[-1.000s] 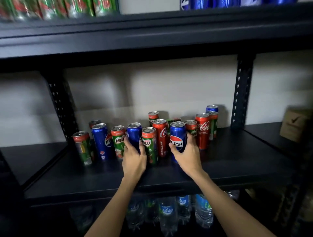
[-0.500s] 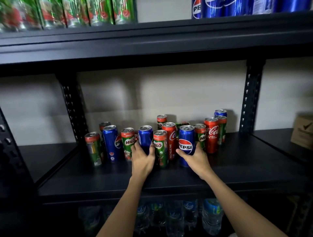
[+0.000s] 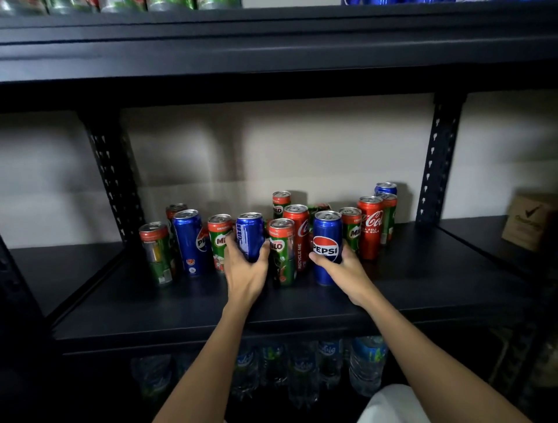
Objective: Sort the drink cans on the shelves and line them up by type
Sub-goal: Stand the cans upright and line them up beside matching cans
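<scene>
— so, biggest first: the middle shelf [image 3: 422, 290] carried a mixed huddle of upright cans, pepsi, milo and coca-cola all jumbled, bunched toward the back and centre. what did the hands have?

— one blue can each. the left hand [image 3: 246, 276] was wrapped round the left pepsi can [image 3: 250, 237], its label turned away, fingers and thumb curled on the lower half. the right hand [image 3: 344, 268] gripped the right pepsi can [image 3: 327, 247] low on the body, logo facing out, thumb across the front.

— and the relation that mattered?

— both cans stood with their long axes vertical, each directly ahead of and above its own wrist, so each hand was already the nearer one for its can. between them stood a milo can [image 3: 282, 252], close beside both, with a coca-cola can [image 3: 297, 235] just behind it.

— off the shelf, were they?

— the left one looked raised a touch; the right one's base seemed to sit on the board. hard to call.

— where would they go?

— my guess: the top shelf [image 3: 271, 48], where blue cans [image 3: 392, 1] showed at the right edge. a straight lift looked wise, given the neighbours were so tight.
</scene>
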